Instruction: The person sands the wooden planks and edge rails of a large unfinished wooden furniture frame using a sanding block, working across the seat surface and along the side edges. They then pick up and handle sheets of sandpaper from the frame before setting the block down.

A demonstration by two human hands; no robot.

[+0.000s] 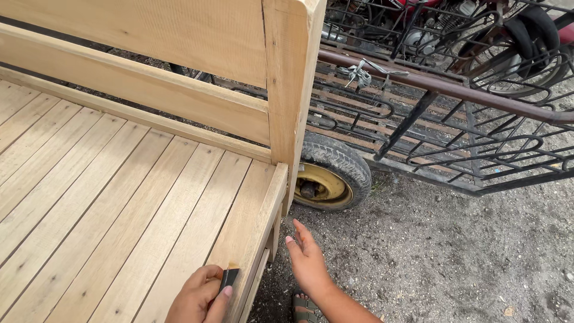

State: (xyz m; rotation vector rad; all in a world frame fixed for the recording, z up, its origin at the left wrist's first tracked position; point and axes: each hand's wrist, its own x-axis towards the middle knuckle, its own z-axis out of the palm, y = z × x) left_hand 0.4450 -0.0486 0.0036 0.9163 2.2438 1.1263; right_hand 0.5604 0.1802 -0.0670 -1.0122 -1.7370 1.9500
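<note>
A bare wooden bed frame (pixel 119 203) with slatted boards fills the left of the view, with a tall headboard post (pixel 290 90) at its corner. My left hand (pixel 200 296) rests on the side rail at the bottom edge, fingers closed on a small dark sanding block (pixel 229 276) with a tan tip. My right hand (pixel 308 257) hovers beside the rail over the ground, fingers apart and holding nothing.
A small wheel (pixel 329 173) with a yellow hub stands on the gravel ground (pixel 454 251) behind the post. Black metal grille frames (pixel 454 125) and a motorcycle (pixel 478 30) crowd the upper right. A sandalled foot (pixel 305 308) shows at the bottom.
</note>
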